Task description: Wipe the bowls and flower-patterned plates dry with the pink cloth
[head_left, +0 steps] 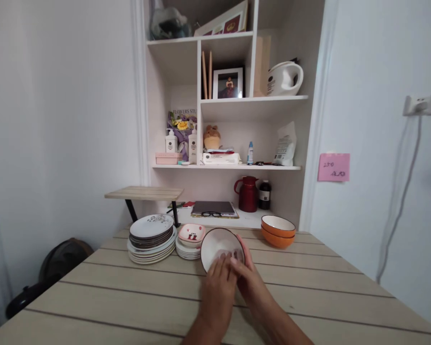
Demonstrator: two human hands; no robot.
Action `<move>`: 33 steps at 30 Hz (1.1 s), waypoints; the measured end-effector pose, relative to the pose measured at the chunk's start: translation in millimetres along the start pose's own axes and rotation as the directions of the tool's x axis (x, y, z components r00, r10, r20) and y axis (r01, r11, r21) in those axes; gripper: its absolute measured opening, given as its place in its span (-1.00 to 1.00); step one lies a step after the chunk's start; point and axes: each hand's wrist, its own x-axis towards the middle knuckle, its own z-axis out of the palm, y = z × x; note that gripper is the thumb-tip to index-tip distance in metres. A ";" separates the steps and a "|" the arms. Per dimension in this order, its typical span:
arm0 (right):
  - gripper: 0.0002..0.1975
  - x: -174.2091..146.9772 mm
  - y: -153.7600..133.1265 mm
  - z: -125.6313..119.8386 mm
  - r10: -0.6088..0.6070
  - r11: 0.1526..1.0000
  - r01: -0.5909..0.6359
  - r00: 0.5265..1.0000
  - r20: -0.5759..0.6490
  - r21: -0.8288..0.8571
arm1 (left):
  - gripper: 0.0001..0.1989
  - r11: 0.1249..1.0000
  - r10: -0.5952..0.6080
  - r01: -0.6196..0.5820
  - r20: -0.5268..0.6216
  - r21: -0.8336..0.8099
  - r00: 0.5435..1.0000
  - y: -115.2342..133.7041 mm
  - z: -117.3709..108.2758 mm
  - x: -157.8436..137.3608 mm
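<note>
A white bowl with a thin dark rim is tilted, its inside facing me, above the middle of the table. My right hand grips its right side, fingers behind the wall and thumb over the rim. My left hand is at the lower rim, its fingers together and reaching over the edge; its thumb is hidden. Just left of the bowl, small square dishes with a red pattern sit on small white plates. Farther left rises a stack of larger plates.
Two nested orange bowls stand at the back right of the slatted table. A small raised wooden shelf is behind the plates. At the back, a red thermos jug, dark bottle and laptop-like slab with glasses sit under wall shelves.
</note>
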 end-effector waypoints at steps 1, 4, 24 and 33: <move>-0.10 -0.2 -0.6 1.5 0.010 1.000 -0.011 0.998 -0.058 -0.018 | -0.59 0.999 0.019 -0.018 0.018 -0.027 1.000 1.4 -0.5 0.7; -0.21 1.1 -12.7 -3.9 0.063 0.994 -0.080 0.977 -0.202 -0.076 | -0.61 0.992 0.085 -0.078 0.066 -0.103 0.994 6.6 -1.4 3.4; -0.17 -3.9 5.4 0.5 0.041 0.999 -0.041 0.999 0.022 0.015 | -0.53 0.986 -0.113 0.109 -0.028 -0.126 0.993 -1.9 5.5 -6.4; -0.26 2.0 -24.3 -21.0 0.120 0.982 -0.142 0.978 -0.169 -0.125 | -0.32 0.940 0.115 -0.015 0.277 -0.341 0.954 12.3 3.9 5.6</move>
